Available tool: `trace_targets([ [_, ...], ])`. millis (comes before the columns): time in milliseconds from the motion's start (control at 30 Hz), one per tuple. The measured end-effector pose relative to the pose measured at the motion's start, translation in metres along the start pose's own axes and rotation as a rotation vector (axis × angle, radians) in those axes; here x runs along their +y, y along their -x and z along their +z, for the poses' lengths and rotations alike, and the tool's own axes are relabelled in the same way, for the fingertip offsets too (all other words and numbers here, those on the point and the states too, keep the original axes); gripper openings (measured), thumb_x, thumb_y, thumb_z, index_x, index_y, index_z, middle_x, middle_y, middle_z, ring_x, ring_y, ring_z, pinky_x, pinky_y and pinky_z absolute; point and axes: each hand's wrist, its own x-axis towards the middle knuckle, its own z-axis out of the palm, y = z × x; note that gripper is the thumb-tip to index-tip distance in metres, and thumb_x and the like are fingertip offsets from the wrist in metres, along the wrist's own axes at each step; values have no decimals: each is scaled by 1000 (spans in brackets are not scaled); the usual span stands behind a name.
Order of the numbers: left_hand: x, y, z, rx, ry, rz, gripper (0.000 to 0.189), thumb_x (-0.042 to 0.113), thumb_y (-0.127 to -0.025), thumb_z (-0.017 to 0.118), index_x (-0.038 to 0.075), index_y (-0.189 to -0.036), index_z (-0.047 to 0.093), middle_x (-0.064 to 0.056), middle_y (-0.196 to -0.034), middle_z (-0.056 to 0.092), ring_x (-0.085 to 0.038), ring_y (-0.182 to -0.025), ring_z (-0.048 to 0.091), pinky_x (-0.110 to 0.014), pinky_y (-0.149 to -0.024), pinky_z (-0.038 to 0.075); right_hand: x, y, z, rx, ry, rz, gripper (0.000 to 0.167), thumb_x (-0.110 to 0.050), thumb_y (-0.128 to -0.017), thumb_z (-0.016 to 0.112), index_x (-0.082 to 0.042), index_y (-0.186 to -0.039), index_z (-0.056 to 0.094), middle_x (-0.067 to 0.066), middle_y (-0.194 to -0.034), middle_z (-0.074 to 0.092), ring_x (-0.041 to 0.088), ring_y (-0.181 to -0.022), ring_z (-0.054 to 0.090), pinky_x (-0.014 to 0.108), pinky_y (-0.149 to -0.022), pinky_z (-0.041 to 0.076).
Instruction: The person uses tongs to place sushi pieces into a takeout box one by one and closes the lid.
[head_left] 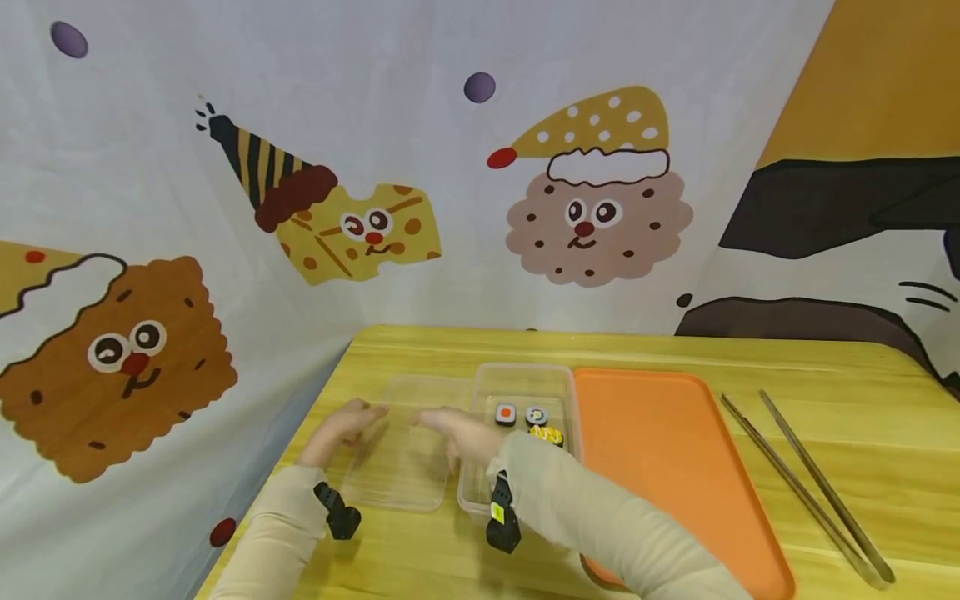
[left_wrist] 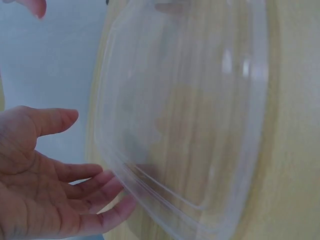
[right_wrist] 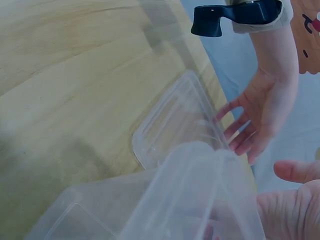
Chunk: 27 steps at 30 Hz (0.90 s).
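Note:
A clear plastic lid (head_left: 405, 483) lies flat on the table, left of a clear plastic container (head_left: 525, 367). My left hand (head_left: 347, 429) is at the lid's left edge, fingers extended and thumb apart. In the left wrist view its fingertips (left_wrist: 116, 180) meet or nearly meet the lid's rim. Over the lid's right side reaches my right hand (head_left: 461, 433), fingers extended and holding nothing visible; the container wall partly covers it in the right wrist view. Inside the container are an orange-centred sushi roll (head_left: 506, 413), another roll (head_left: 536, 415) and a yellow-topped piece (head_left: 547, 434). My right forearm hides part of the container.
An orange tray (head_left: 660, 467) lies right against the container. Farther right, long metal tongs (head_left: 813, 479) rest on the wooden table (head_left: 885, 400). A printed cloth (head_left: 465, 292) hangs behind the table and along its left side.

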Motion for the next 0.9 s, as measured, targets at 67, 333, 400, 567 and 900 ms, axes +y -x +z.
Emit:
trace_targets([
  [67, -1, 1, -1, -14, 20, -7, 63, 31, -96, 39, -19, -133, 27, -37, -133, 34, -44, -114, 45, -45, -77, 53, 1, -1, 0, 5, 11, -16, 43, -28, -98, 33, -9, -134, 44, 17, -147, 31, 14, -42, 33, 35, -59, 51],
  [333, -2, 8, -11, -16, 164, -65, 46, 32, -96, 40, -9, -118, 46, -9, -88, 48, -23, -87, 48, -39, -72, 52, -12, -4, 2, 76, -24, 92, 45, -33, -97, 37, -11, -134, 45, 17, -147, 29, 45, -132, 26, 66, -92, 37],
  [400, 0, 11, -16, -22, 184, -65, 54, 33, -96, 40, -10, -128, 37, -17, -103, 47, -29, -97, 45, -40, -74, 51, -18, -4, 0, 76, -25, 96, 45, -32, -97, 37, -10, -135, 45, 16, -148, 28, 42, -135, 22, 66, -93, 36],
  [567, 8, 18, -34, -40, 203, -32, 70, 39, -96, 39, -10, -141, 16, -30, -140, 23, -43, -124, 32, -43, -84, 50, -27, -27, -14, 119, -140, 200, 60, -34, -91, 52, -7, -141, 33, 20, -151, 16, 47, -136, 13, 73, -92, 30],
  [900, 29, 28, -59, -22, 271, 28, 72, 38, -97, 38, -9, -143, 7, -29, -147, 15, -41, -133, 24, -46, -99, 44, -56, -25, -40, 201, -314, 250, 76, -30, -89, 52, -9, -147, 7, 30, -149, 4, 51, -135, 11, 64, -107, 19],
])
